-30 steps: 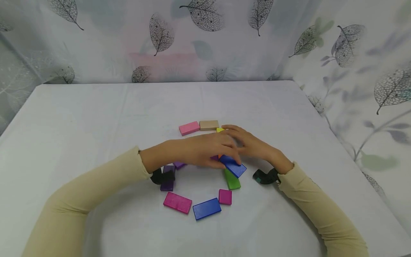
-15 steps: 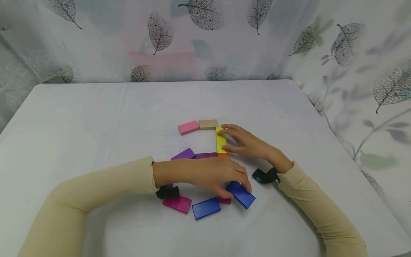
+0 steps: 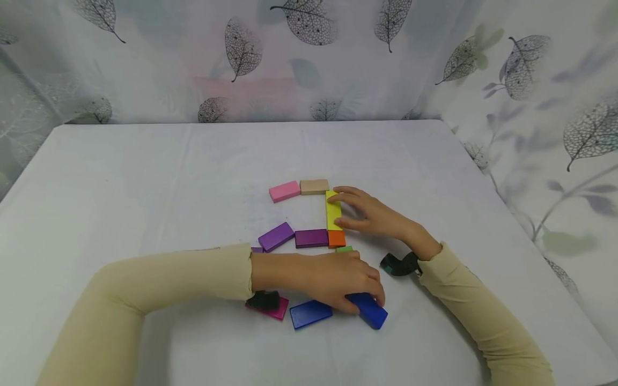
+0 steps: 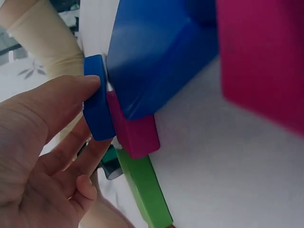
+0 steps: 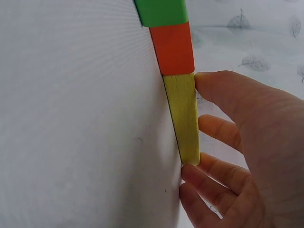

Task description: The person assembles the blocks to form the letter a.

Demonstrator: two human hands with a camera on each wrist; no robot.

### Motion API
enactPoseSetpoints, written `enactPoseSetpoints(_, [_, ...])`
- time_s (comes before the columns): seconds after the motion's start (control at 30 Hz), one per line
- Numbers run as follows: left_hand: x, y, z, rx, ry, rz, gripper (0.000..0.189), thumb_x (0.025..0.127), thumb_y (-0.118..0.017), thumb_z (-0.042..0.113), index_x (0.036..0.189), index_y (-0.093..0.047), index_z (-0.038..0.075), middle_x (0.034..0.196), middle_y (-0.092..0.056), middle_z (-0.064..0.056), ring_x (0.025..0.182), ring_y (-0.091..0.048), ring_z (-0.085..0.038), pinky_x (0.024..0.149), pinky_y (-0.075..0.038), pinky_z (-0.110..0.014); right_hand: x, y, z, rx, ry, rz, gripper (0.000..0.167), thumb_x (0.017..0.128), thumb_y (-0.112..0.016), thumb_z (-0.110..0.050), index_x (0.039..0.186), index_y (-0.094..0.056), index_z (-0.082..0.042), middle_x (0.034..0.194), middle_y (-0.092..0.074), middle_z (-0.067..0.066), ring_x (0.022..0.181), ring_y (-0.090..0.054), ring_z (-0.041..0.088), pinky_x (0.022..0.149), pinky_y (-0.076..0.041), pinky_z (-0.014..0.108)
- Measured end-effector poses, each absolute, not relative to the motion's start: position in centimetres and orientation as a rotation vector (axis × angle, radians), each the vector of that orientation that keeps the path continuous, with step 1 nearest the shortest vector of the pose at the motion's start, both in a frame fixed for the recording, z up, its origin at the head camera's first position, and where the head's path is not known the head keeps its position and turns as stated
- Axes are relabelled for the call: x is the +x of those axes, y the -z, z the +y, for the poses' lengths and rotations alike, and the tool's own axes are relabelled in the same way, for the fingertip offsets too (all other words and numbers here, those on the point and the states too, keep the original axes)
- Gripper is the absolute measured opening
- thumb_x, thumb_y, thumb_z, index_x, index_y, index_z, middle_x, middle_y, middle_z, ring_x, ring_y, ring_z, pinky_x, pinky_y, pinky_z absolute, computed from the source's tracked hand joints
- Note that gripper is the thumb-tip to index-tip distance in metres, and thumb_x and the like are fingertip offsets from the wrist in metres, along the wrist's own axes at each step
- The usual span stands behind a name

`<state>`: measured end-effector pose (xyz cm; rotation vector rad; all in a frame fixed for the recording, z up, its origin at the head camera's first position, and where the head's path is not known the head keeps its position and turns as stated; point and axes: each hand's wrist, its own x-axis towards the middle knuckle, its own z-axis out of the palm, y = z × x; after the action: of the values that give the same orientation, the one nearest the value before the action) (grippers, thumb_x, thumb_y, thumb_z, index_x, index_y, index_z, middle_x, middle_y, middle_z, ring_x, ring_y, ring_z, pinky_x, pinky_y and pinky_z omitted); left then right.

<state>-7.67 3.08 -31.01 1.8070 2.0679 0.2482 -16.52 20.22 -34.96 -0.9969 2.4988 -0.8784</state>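
Note:
My left hand (image 3: 338, 281) pinches a blue block (image 3: 368, 311) between thumb and fingers, near the front of an arrangement of coloured blocks. In the left wrist view this blue block (image 4: 99, 99) stands beside a magenta block (image 4: 135, 135). A green block (image 4: 145, 187) continues beyond it; in the head view the left hand covers most of it. On the right side, a yellow block (image 3: 333, 212) lies between the thumb and fingers of my right hand (image 3: 374, 214). The right wrist view has the thumb at one end of the yellow block (image 5: 183, 118) and fingertips at the other.
Pink (image 3: 285, 191), tan (image 3: 314, 187), orange (image 3: 336, 239) and purple blocks (image 3: 311, 238) lie on the white table (image 3: 145, 187). Another blue block (image 3: 311, 314) and a magenta one (image 3: 280, 309) lie at the front. Leaf-patterned cloth (image 3: 270, 53) hangs behind.
My left hand has carried the blue block toward the front of the table, uncovering the purple and orange blocks. My right hand stays at the yellow block.

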Motion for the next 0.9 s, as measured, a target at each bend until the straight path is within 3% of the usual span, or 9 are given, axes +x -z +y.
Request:
enactPoseSetpoints(0.5, [-7.1,31.1,2.8,1.795,-0.137,2.235,0.037,0.09,-0.069,0.04,0.123,-0.064,0.025,0.118,-0.061,0.009,0.113,-0.051,-0.007,0.089,-0.035,-0.023,-16.5,35.1,20.2,-1.045,0.898,2.502,0.048,0.094,-0.066,-0.02,0.138,-0.051,-0.007,0.153,-0.032,0.019,0.142,-0.027,0.037,0.112,-0.022,0.062])
enactPoseSetpoints(0.6, [-7.4,30.6,2.0,1.741,-0.158,2.267,0.035,0.09,-0.068,0.042,0.119,-0.066,0.024,0.11,-0.061,0.009,0.105,-0.052,-0.005,0.088,-0.038,-0.023,-16.5,35.0,20.2,-1.05,0.887,2.503,0.049,0.093,-0.066,-0.019,0.138,-0.051,-0.007,0.153,-0.032,0.019,0.142,-0.027,0.037,0.112,-0.022,0.062])
enactPoseSetpoints(0.7, [-7.7,30.4,1.2,1.676,-0.195,2.263,0.031,0.089,-0.069,0.04,0.115,-0.068,0.022,0.102,-0.061,0.008,0.095,-0.053,-0.003,0.084,-0.04,-0.021,-16.4,34.8,20.2,-1.038,0.878,2.504,0.049,0.093,-0.066,-0.02,0.138,-0.051,-0.008,0.154,-0.032,0.018,0.143,-0.027,0.036,0.113,-0.022,0.061])
enactPoseSetpoints(0.9, [-7.8,30.7,0.3,1.618,-0.276,2.164,0.023,0.091,-0.07,0.03,0.11,-0.07,0.018,0.101,-0.063,0.006,0.094,-0.055,-0.003,0.082,-0.04,-0.018,-16.3,34.8,20.2,-1.007,0.869,2.508,0.05,0.094,-0.066,-0.023,0.139,-0.051,-0.008,0.154,-0.032,0.018,0.143,-0.026,0.037,0.112,-0.022,0.062])
